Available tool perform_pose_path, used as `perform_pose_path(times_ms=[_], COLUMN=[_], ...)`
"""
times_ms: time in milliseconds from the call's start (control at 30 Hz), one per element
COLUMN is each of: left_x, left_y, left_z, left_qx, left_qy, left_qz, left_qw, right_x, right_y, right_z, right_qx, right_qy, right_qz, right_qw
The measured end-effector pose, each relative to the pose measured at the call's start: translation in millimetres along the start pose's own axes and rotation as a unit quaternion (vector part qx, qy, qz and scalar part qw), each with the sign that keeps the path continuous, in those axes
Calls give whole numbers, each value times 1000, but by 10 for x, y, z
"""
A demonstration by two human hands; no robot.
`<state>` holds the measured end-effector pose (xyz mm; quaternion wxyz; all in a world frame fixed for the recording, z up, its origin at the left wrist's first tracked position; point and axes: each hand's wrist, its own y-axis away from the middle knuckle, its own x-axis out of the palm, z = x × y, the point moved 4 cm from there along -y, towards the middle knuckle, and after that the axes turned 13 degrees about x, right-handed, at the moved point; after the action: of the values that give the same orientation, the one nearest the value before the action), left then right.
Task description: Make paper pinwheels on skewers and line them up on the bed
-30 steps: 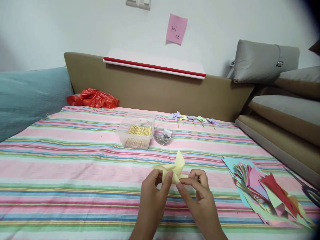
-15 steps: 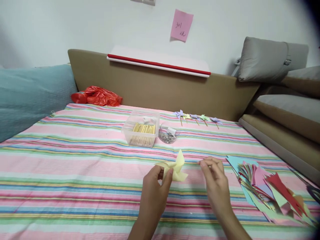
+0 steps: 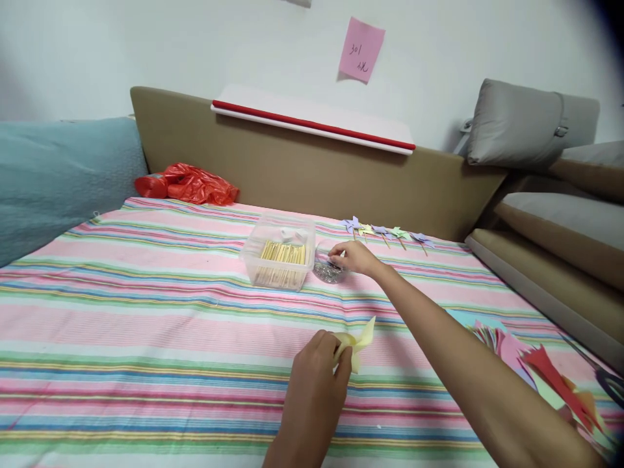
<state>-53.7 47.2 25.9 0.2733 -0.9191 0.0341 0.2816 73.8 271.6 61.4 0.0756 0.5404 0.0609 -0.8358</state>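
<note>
My left hand [image 3: 319,377] pinches a pale yellow paper pinwheel [image 3: 361,342] above the striped cloth, its blades pointing right. Farther back, my right hand [image 3: 355,257] reaches into a round clear dish [image 3: 327,272] that holds many small metal pins. Its fingers are drawn together over the dish; what is between them is too small or hidden to tell. Just left of that dish stands a clear plastic box [image 3: 260,260] with a bundle of thin wooden sticks [image 3: 283,252] inside.
Several finished paper pinwheels on sticks [image 3: 383,232] lie in a row at the back. Cut coloured paper [image 3: 560,380] and dark-handled scissors [image 3: 609,385] lie at right, partly behind my forearm. A red plastic bag [image 3: 195,185], a blue cushion [image 3: 68,182] and grey-brown cushions [image 3: 560,224] border the cloth [image 3: 170,338].
My right hand has moved forward and left from beside the pinwheel to the dish of pins, covering the small white block there. My left hand keeps the pinwheel, slightly lower and turned.
</note>
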Motion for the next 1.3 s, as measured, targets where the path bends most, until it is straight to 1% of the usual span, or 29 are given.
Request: perform_pose_path(times_ms=[100,200,267,400,533,700,1033,1300], left_x=[-54,-104,-123,-124,-104,-92,-77,-119], left_y=[5,14,26,46,43,21,25,13], left_z=[50,93,109,107,78,33,22,3], left_qx=[-10,-13,-13,-9,2,22,35,36], left_qy=[5,5,4,-3,-6,0,-12,-13], left_qz=[-7,-13,-14,-13,-18,-24,-21,-23], left_qw=[1000,1000,1000,1000,1000,999,999,999], right_x=[162,291,334,339,343,396,402,413], right_y=[-209,-307,-341,-379,-385,-373,-378,-367], right_z=[21,20,23,44,79,109,162,163], right_qx=[27,55,70,91,97,103,103,107], right_qy=[62,116,147,195,229,259,281,284], right_qz=[66,95,104,112,114,108,118,117], right_qw=[996,987,981,970,962,954,947,946])
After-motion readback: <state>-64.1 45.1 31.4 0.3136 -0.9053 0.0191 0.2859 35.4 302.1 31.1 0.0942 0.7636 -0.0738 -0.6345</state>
